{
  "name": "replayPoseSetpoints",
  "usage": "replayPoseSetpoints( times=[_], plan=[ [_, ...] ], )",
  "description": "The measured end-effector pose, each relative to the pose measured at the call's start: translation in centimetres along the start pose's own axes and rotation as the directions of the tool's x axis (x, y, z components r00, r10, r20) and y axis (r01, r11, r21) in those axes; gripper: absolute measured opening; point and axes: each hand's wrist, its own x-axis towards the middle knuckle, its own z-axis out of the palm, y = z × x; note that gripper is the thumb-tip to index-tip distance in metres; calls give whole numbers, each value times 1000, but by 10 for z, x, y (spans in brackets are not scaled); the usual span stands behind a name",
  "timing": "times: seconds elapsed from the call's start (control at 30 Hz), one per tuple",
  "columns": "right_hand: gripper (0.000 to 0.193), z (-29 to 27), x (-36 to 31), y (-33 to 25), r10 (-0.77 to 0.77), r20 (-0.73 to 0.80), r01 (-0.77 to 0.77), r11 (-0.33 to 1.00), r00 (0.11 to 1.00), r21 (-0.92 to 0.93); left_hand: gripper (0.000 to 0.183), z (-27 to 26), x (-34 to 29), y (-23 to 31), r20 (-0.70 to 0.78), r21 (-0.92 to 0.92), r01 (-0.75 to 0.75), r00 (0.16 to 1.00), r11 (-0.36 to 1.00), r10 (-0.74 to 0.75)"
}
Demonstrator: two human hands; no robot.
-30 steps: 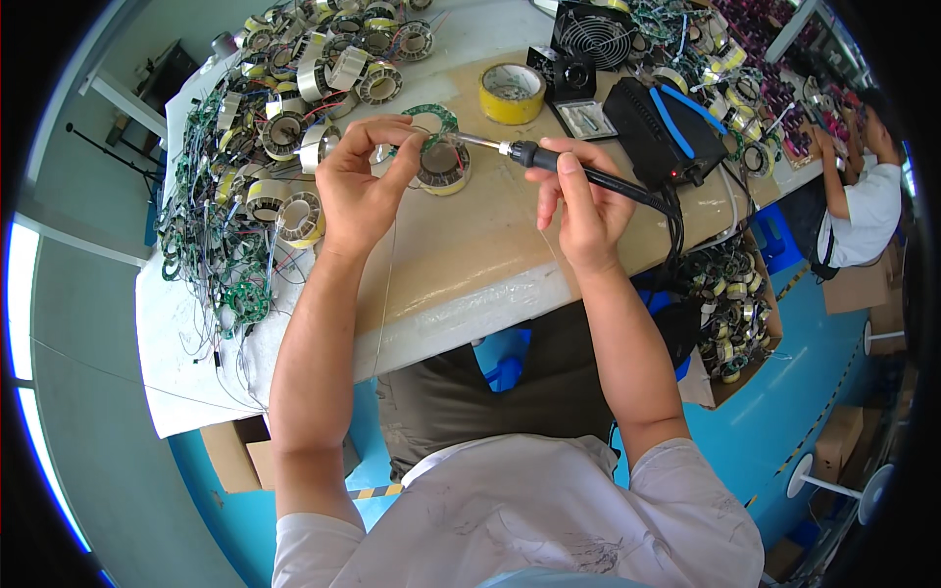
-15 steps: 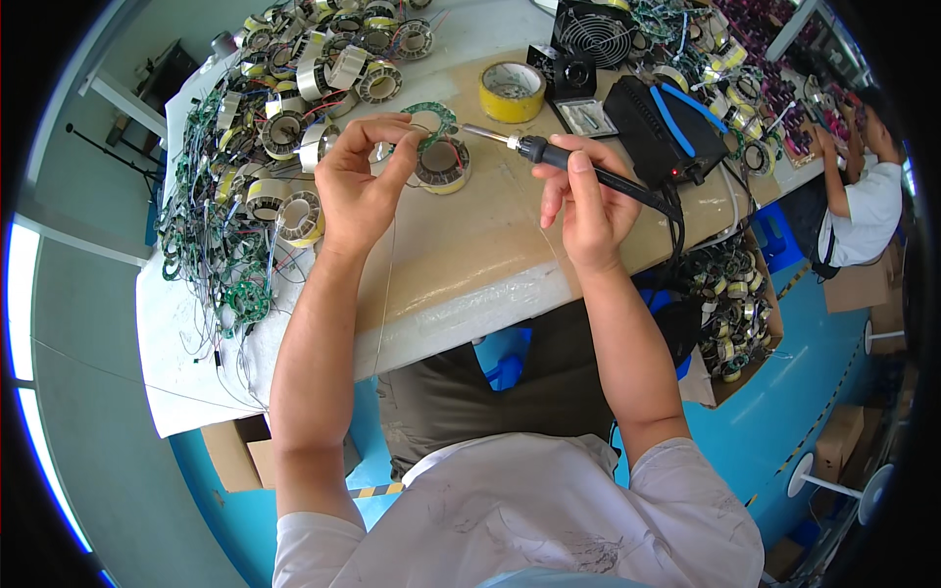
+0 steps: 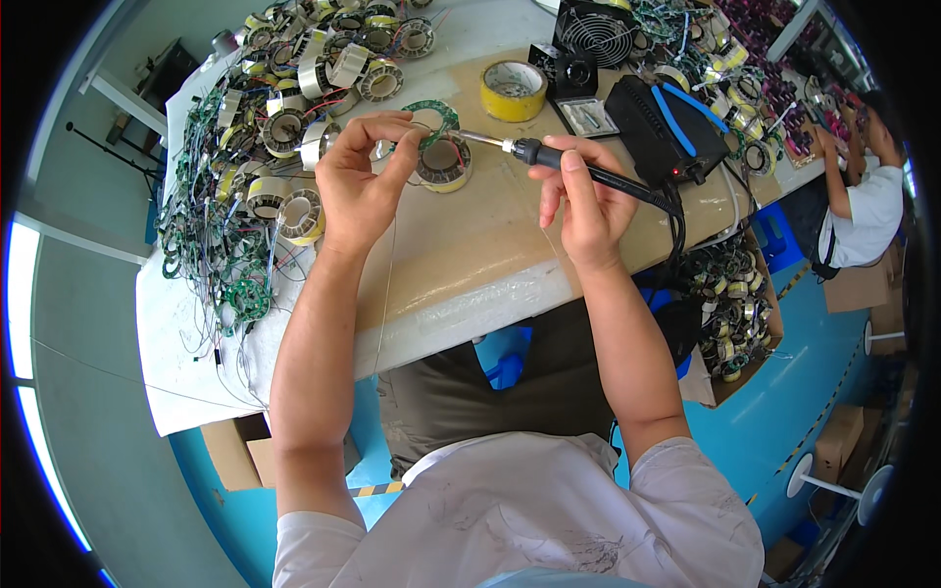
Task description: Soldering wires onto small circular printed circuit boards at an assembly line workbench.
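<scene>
My left hand (image 3: pixel 361 191) pinches a green ring-shaped circuit board (image 3: pixel 441 113) by its near left edge. The board is held over a round motor stator (image 3: pixel 444 169) with a pale yellow band, which sits on the table and is partly hidden. From below my left fingers a thin wire (image 3: pixel 388 284) hangs toward the table's edge. In my right hand (image 3: pixel 593 206) is a soldering iron (image 3: pixel 537 152), gripped like a pen and pointing left. Its metal tip reaches the right side of the board; whether it touches cannot be made out.
Stators (image 3: pixel 284 132) and tangled wired boards (image 3: pixel 230 294) are heaped at the left. Behind my right hand stand a yellow tape roll (image 3: pixel 513 91), a black soldering station (image 3: pixel 655 127) with blue-handled pliers (image 3: pixel 674 120), and a fan (image 3: pixel 596 37). A co-worker (image 3: pixel 867 211) sits far right.
The soldering iron has shifted slightly left, bringing its tip closer to the circuit board. My left hand and the board have barely moved.
</scene>
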Motion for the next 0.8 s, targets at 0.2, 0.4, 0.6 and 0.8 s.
replayPoseSetpoints(
  times=[0.2, 0.4, 0.6, 0.8],
  plan=[
    [19, 0, -1, 1, -26, -28, 27, 999, 999, 28, 8, 1, -1, 0, -10, -20, 11, 1000, 1000, -11],
    [19, -1, 1, -1, -27, -38, 29, 999, 999, 40, 9, 1, 1, -2, -4, -11, 1, 1000, 1000, -1],
    [20, 4, 6, -2, -25, -117, 12, 994, 993, -109, 8, 2, 0, -2, -14, -7, 8, 1000, 1000, -9],
    [29, 3, 19, 8, -115, 153, 191, 626, 982, -756, 7, 1, 0, 2, -19, -10, -11, 1000, 1000, 11]
  ],
)
